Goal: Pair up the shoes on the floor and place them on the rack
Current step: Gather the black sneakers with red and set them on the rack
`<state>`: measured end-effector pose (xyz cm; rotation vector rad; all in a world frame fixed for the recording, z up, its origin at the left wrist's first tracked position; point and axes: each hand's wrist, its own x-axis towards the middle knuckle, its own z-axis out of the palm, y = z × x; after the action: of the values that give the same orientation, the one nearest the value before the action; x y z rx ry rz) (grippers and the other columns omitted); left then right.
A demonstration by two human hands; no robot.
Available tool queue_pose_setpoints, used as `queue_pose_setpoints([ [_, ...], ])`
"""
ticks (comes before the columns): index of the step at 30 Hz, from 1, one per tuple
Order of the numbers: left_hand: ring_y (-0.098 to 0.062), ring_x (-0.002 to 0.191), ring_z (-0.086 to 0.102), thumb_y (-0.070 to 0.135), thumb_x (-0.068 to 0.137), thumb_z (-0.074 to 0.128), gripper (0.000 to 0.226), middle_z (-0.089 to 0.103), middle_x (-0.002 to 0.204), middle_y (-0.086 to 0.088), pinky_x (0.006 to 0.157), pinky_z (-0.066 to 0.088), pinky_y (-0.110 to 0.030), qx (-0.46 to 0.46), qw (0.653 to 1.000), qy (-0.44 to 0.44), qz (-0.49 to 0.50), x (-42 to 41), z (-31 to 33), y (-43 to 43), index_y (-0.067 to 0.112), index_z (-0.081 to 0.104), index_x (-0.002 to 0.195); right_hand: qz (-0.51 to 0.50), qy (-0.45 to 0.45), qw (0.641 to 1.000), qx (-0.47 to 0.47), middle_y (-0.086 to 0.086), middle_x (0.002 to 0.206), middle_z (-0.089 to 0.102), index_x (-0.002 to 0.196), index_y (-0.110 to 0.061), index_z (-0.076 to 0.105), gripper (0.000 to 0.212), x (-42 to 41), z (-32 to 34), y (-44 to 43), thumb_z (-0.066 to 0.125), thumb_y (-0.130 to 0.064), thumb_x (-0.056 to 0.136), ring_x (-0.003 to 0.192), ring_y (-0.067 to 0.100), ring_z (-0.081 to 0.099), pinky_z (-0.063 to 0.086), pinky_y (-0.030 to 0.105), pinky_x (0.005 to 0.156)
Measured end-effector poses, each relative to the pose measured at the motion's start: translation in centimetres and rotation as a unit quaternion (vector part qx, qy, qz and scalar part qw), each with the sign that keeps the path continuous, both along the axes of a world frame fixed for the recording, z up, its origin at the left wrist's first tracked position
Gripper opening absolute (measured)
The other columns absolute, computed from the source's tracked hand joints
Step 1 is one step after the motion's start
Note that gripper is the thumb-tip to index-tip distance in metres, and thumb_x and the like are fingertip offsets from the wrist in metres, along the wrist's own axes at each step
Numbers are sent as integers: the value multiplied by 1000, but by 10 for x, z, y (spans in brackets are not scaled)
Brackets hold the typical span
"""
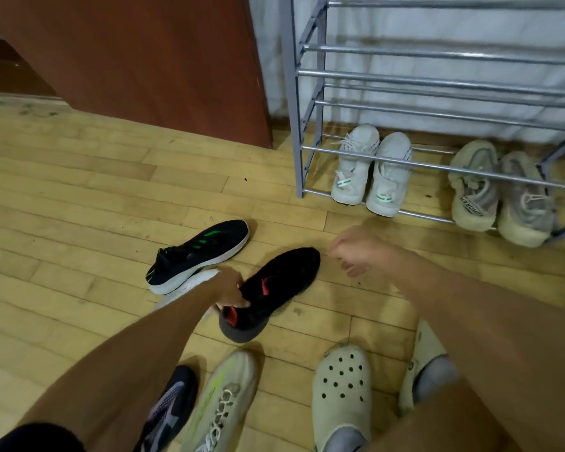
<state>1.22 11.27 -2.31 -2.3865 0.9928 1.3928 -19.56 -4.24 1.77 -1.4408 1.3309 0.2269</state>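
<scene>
Left hand [229, 287] grips the heel opening of the black sneaker with red accents [274, 288] on the wooden floor [79, 190]. Right hand [356, 252] hovers empty, fingers loosely curled. Two pairs sit on the rack [307, 125] bottom shelf.

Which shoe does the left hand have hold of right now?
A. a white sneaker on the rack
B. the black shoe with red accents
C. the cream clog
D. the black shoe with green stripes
B: the left hand has its grip on the heel opening of the black shoe with red accents.
</scene>
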Motion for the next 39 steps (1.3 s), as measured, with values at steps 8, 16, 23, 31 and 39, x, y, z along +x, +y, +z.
queue_pose_setpoints([
  [8,-31,95,62,14,90,63,34,65,105,-16,76,54,-42,-178,962,131,161,-75,109,-14,13,50,121,4,10,996,-86,16,113,59,111,-5,54,28,-33,114,33,60,-20,89,99,31,63,57,42,88],
  [16,-22,64,59,6,89,63,15,66,85,-12,52,45,-29,-402,881,192,160,-167,261,-47,13,52,96,-119,-128,979,-105,17,126,60,132,-9,50,42,-119,229,41,56,-29,95,96,33,67,59,39,77],
  [23,-26,73,64,-1,81,64,22,68,89,-11,69,59,-41,-448,850,244,131,-256,324,-82,13,54,94,-192,-258,933,-165,12,102,71,112,-2,64,21,-224,287,16,58,-3,91,78,31,71,62,41,72],
  [31,-26,90,66,3,84,63,22,64,102,-11,90,54,-41,-232,924,303,35,-379,268,-90,7,63,106,-180,-188,952,-164,21,112,70,121,-8,66,34,-365,228,27,60,-4,88,84,29,68,60,45,77],
  [39,-27,94,62,-9,87,57,39,65,110,-11,81,52,-37,-148,935,316,68,-427,174,-88,4,57,124,-297,-215,929,-50,9,104,70,122,-9,61,30,-425,128,40,59,-9,93,79,22,69,61,35,66],
])
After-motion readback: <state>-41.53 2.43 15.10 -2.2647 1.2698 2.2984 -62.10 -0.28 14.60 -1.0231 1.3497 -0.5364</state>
